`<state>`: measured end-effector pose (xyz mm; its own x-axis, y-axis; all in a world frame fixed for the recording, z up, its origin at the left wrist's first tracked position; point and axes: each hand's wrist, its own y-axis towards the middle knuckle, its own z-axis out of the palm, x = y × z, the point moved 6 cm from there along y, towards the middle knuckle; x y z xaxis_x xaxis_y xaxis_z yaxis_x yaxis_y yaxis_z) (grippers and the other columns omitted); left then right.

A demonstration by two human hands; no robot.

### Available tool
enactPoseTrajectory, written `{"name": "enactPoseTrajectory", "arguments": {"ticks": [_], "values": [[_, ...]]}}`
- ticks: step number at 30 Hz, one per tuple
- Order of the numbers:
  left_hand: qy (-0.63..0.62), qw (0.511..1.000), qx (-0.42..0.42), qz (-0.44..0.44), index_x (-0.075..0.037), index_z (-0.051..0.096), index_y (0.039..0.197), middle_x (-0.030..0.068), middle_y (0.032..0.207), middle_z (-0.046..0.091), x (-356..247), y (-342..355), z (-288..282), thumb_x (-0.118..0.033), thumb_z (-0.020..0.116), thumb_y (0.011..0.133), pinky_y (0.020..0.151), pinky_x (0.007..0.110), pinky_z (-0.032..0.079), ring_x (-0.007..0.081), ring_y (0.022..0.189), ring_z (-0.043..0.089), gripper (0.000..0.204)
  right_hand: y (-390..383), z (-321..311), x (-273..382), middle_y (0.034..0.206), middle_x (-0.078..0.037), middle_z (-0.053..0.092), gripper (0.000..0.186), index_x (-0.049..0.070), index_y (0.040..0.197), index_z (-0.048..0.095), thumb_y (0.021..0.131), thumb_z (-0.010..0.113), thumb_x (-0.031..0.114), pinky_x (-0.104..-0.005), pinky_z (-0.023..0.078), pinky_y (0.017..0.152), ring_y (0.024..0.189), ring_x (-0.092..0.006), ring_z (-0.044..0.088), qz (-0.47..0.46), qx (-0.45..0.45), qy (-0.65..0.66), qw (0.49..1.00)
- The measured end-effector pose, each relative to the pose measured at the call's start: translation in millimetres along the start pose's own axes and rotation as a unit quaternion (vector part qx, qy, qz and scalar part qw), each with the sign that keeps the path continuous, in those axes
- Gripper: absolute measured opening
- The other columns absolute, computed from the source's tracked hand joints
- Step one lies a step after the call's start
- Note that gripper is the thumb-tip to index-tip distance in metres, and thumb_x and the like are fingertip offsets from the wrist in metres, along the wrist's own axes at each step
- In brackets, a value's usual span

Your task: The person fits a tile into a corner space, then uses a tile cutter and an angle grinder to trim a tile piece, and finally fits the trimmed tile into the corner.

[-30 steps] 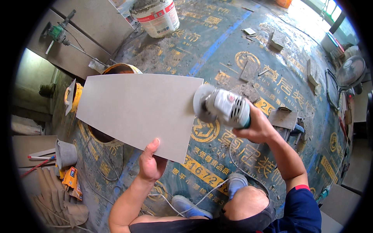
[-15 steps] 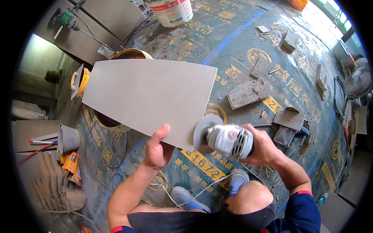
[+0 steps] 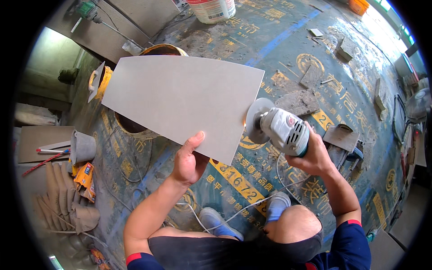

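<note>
A large light-grey tile (image 3: 180, 94) rests across a round bucket (image 3: 135, 128), its near corner in my left hand (image 3: 191, 164). The thumb lies on the tile's top face and the fingers are hidden underneath. My right hand (image 3: 310, 153) is wrapped round the body of a white angle grinder (image 3: 288, 132). Its thin disc (image 3: 259, 120) meets the tile's right edge, with a small orange spark at the contact. A power cord (image 3: 288, 182) runs from the grinder across the floor by my feet.
Broken blocks (image 3: 297, 102) lie on the printed green floor covering (image 3: 252, 180) to the right. A white bucket (image 3: 211, 11) stands at the far side. A green mixer drill (image 3: 87, 10) leans at far left, above a grey bucket (image 3: 83, 146) and an orange bag (image 3: 84, 175).
The grinder has moved right and away from me along the tile's right edge, and a spark now shows at the disc. My left hand stays on the tile; the whole view has shifted slightly.
</note>
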<state>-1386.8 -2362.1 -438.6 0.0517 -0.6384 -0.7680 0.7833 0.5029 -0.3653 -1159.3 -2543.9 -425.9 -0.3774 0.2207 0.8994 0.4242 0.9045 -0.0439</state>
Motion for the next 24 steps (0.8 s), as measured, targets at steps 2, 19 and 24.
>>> {"name": "enactPoseTrajectory", "arguments": {"ticks": [2,19,24], "values": [[0.004,1.0,-0.003,0.0,-0.003,0.062,0.111,0.0071,0.099,0.067,-0.7,-0.5,3.3,-0.036,0.047,0.096,0.073,0.032,0.048,0.0179,0.089,0.063,0.039,-9.6,7.6,1.6,0.094,-0.019,0.066,0.062,0.0,0.115,0.05,0.06,0.077,0.012,-0.0391,0.053,0.081,0.091,-0.0334,0.069,-0.025,0.036,-0.001,0.999],[0.023,0.997,-0.069,0.005,-0.004,0.061,0.111,0.0078,0.096,0.066,-1.8,-1.4,7.8,-0.038,0.046,0.095,0.065,0.033,0.047,0.0193,0.081,0.062,0.04,26.3,-6.7,-19.0,0.097,-0.018,0.067,0.067,0.001,0.124,0.049,0.063,0.074,0.014,-0.037,0.052,0.085,0.091,-0.0297,0.068,-0.058,-0.021,0.044,0.997],[0.018,0.998,-0.058,-0.004,-0.003,0.059,0.115,0.0084,0.103,0.066,-1.3,-1.3,4.9,-0.037,0.047,0.094,0.073,0.035,0.049,0.0207,0.09,0.063,0.042,49.5,-8.7,-31.6,0.108,-0.014,0.065,0.071,-0.002,0.129,0.047,0.064,0.074,0.014,-0.0343,0.048,0.094,0.102,-0.0212,0.062,-0.046,-0.055,0.134,0.988]]}}
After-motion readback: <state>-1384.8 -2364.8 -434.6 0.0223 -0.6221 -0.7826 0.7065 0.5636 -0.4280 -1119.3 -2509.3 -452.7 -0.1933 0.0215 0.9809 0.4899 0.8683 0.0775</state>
